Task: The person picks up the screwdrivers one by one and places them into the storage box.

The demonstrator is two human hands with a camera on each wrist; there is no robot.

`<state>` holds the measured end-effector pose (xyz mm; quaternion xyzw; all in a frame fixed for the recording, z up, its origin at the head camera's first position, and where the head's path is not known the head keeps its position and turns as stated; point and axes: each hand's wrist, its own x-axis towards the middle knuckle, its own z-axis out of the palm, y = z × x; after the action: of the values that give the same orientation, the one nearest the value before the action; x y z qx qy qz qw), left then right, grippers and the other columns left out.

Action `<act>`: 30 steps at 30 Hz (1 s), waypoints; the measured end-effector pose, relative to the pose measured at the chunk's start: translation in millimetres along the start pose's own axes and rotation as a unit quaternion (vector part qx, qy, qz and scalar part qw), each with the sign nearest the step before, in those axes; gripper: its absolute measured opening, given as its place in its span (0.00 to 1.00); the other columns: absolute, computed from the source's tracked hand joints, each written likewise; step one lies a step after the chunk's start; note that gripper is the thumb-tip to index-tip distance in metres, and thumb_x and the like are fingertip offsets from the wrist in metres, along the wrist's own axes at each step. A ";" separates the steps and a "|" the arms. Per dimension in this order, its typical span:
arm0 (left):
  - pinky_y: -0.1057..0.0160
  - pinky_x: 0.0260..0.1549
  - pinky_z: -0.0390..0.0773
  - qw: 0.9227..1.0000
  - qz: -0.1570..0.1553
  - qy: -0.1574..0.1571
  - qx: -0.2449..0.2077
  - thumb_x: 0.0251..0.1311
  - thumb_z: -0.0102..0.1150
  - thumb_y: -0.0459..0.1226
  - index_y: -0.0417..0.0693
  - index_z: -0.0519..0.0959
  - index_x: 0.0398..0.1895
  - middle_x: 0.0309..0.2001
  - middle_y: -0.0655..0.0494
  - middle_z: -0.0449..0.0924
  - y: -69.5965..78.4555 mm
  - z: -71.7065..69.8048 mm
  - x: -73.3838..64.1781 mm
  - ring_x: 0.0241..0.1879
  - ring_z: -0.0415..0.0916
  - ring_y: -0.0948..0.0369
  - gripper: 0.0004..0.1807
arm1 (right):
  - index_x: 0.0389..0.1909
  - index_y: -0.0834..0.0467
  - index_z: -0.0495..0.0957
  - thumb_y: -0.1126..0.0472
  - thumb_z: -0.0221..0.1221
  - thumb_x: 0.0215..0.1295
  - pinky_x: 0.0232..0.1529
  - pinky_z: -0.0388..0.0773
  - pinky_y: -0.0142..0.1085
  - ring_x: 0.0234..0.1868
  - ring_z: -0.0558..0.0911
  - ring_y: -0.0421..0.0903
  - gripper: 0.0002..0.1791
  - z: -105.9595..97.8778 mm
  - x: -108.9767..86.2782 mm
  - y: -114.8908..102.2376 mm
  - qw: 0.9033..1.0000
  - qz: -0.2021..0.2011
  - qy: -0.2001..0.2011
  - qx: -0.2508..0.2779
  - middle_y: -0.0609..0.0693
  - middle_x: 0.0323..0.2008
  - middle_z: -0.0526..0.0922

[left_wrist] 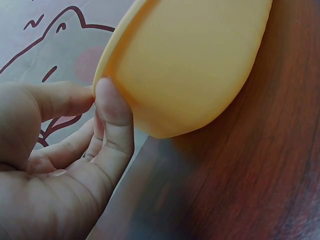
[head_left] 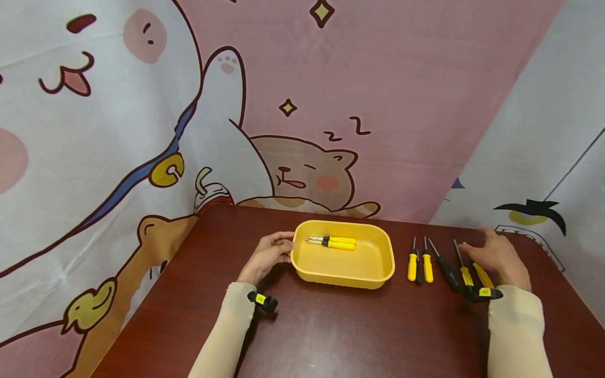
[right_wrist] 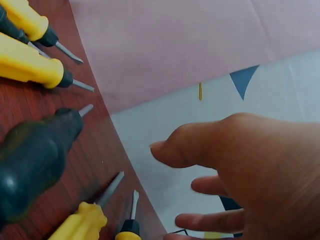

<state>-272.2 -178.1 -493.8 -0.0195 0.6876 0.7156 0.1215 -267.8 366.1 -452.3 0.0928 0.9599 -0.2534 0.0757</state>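
Observation:
My left hand [head_left: 269, 258] is at the left end of a yellow plastic tray [head_left: 337, 279]. In the left wrist view, thumb and finger pinch the tray's rim [left_wrist: 114, 47]. Two small yellow-handled screwdrivers [head_left: 341, 245] lie inside the tray, near its back left. My right hand [head_left: 503, 257] hovers at the right above a yellow-handled screwdriver [head_left: 483, 276], which it partly covers. The right wrist view shows that hand [right_wrist: 240, 160] with fingers spread and nothing between them. Nearby lie another yellow screwdriver [head_left: 467, 276] and a black-handled screwdriver [head_left: 448, 273].
Between the tray and the right hand, two yellow screwdrivers [head_left: 428, 269] lie with a small black-handled one [head_left: 419, 276] between them. The dark red table [head_left: 331, 331] ends at the back against a printed cloth [head_left: 402, 105].

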 end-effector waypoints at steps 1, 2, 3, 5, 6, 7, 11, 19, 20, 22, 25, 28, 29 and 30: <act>0.66 0.33 0.86 1.000 0.000 -0.001 0.001 0.68 0.62 0.30 0.40 0.76 0.66 0.54 0.33 0.80 -0.1 -0.2 -0.1 0.34 0.82 0.56 0.23 | 0.78 0.73 0.43 0.36 0.56 0.70 0.54 0.69 0.76 0.61 0.61 0.81 0.56 -0.1 -0.2 1.5 1.000 0.012 -0.011 -0.003 0.86 0.69 0.50; 0.66 0.33 0.86 1.000 0.001 -0.002 0.001 0.68 0.62 0.30 0.39 0.76 0.66 0.54 0.33 0.80 -0.3 -0.4 -0.2 0.34 0.82 0.56 0.23 | 0.77 0.73 0.44 0.35 0.56 0.70 0.54 0.70 0.75 0.61 0.61 0.80 0.56 -0.4 0.2 3.1 1.000 0.020 -0.022 -0.005 0.86 0.69 0.50; 0.66 0.33 0.86 1.000 0.001 -0.004 0.001 0.68 0.62 0.30 0.39 0.75 0.66 0.55 0.32 0.79 -0.4 -0.5 -0.2 0.34 0.82 0.57 0.23 | 0.77 0.73 0.43 0.35 0.56 0.69 0.54 0.70 0.75 0.61 0.62 0.80 0.57 -0.6 0.3 4.7 0.999 0.029 -0.034 -0.005 0.85 0.69 0.50; 0.65 0.34 0.86 1.000 0.002 -0.007 0.003 0.68 0.61 0.30 0.39 0.75 0.67 0.56 0.31 0.79 -0.6 -0.8 -0.3 0.34 0.82 0.57 0.24 | 0.77 0.72 0.44 0.35 0.57 0.68 0.53 0.72 0.73 0.61 0.63 0.79 0.57 -0.5 1.0 7.5 0.998 0.043 -0.051 -0.004 0.85 0.69 0.51; 0.65 0.34 0.86 1.000 0.004 -0.009 0.004 0.68 0.61 0.30 0.39 0.74 0.67 0.56 0.31 0.79 -0.6 -0.8 -0.4 0.34 0.82 0.57 0.24 | 0.77 0.72 0.44 0.35 0.58 0.68 0.53 0.72 0.72 0.61 0.63 0.79 0.57 -0.8 1.2 8.7 0.997 0.049 -0.059 -0.001 0.84 0.69 0.51; 0.65 0.35 0.86 1.000 0.005 -0.011 0.005 0.69 0.61 0.30 0.39 0.74 0.68 0.57 0.30 0.78 -0.5 -0.9 -0.5 0.34 0.82 0.57 0.24 | 0.77 0.72 0.44 0.35 0.58 0.68 0.53 0.73 0.71 0.61 0.64 0.79 0.57 -0.8 1.8 10.4 0.996 0.051 -0.068 0.003 0.84 0.69 0.51; 0.65 0.36 0.86 1.000 0.006 -0.015 0.008 0.69 0.60 0.31 0.38 0.73 0.69 0.58 0.29 0.77 0.3 -0.9 -1.0 0.36 0.83 0.56 0.25 | 0.77 0.73 0.45 0.37 0.60 0.67 0.51 0.76 0.68 0.60 0.66 0.78 0.57 0.1 4.7 15.7 0.995 0.054 -0.087 0.011 0.84 0.68 0.52; 0.66 0.35 0.86 1.000 0.006 -0.012 0.008 0.69 0.61 0.31 0.38 0.73 0.68 0.58 0.30 0.77 0.2 -0.7 -0.3 0.36 0.82 0.56 0.25 | 0.73 0.73 0.53 0.40 0.64 0.64 0.46 0.79 0.60 0.55 0.71 0.74 0.53 1.0 8.8 23.1 0.995 0.049 -0.089 0.007 0.83 0.65 0.59; 0.66 0.35 0.85 1.000 0.005 -0.012 0.008 0.69 0.61 0.31 0.38 0.74 0.68 0.58 0.30 0.77 0.3 -0.6 -0.4 0.36 0.82 0.56 0.25 | 0.72 0.74 0.54 0.41 0.65 0.64 0.45 0.80 0.59 0.54 0.72 0.74 0.52 0.8 8.7 23.9 0.995 0.048 -0.091 0.010 0.83 0.65 0.59; 0.66 0.34 0.85 1.000 0.005 -0.011 0.007 0.69 0.61 0.31 0.38 0.74 0.68 0.57 0.30 0.78 0.4 -0.1 -0.4 0.35 0.82 0.57 0.24 | 0.71 0.74 0.56 0.43 0.66 0.64 0.44 0.80 0.57 0.53 0.73 0.72 0.50 0.0 8.9 25.6 0.994 0.047 -0.096 0.016 0.82 0.64 0.61; 0.66 0.33 0.85 1.000 0.005 -0.003 0.005 0.68 0.62 0.31 0.40 0.76 0.66 0.53 0.34 0.80 0.4 0.1 0.1 0.33 0.81 0.58 0.23 | 0.70 0.74 0.59 0.47 0.66 0.64 0.43 0.80 0.55 0.52 0.74 0.71 0.47 -1.5 9.9 27.7 0.993 0.045 -0.106 0.027 0.82 0.63 0.63; 0.66 0.33 0.85 1.000 0.003 0.005 0.001 0.67 0.62 0.30 0.42 0.78 0.64 0.48 0.41 0.82 -0.2 0.1 0.7 0.31 0.81 0.59 0.21 | 0.69 0.74 0.61 0.51 0.67 0.63 0.43 0.79 0.53 0.51 0.75 0.69 0.43 -1.8 10.8 29.4 0.992 0.047 -0.113 0.033 0.81 0.61 0.65; 0.65 0.33 0.85 1.000 0.003 0.006 0.001 0.67 0.63 0.30 0.42 0.78 0.63 0.47 0.42 0.83 -0.4 0.0 0.8 0.31 0.81 0.59 0.21 | 0.68 0.74 0.62 0.52 0.67 0.62 0.43 0.79 0.53 0.51 0.75 0.69 0.43 -1.6 10.9 29.9 0.991 0.049 -0.116 0.036 0.81 0.61 0.66; 0.65 0.32 0.85 1.000 0.002 0.006 0.001 0.67 0.63 0.30 0.43 0.78 0.63 0.46 0.44 0.83 -0.7 -0.1 0.9 0.31 0.81 0.59 0.21 | 0.68 0.74 0.62 0.53 0.67 0.62 0.42 0.79 0.52 0.50 0.75 0.68 0.42 -1.4 10.6 30.2 0.991 0.051 -0.119 0.039 0.80 0.60 0.66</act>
<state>-272.9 -178.0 -494.7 -0.0224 0.6889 0.7153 0.1154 -271.7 394.1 -467.5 0.1139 0.9276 -0.2957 0.1981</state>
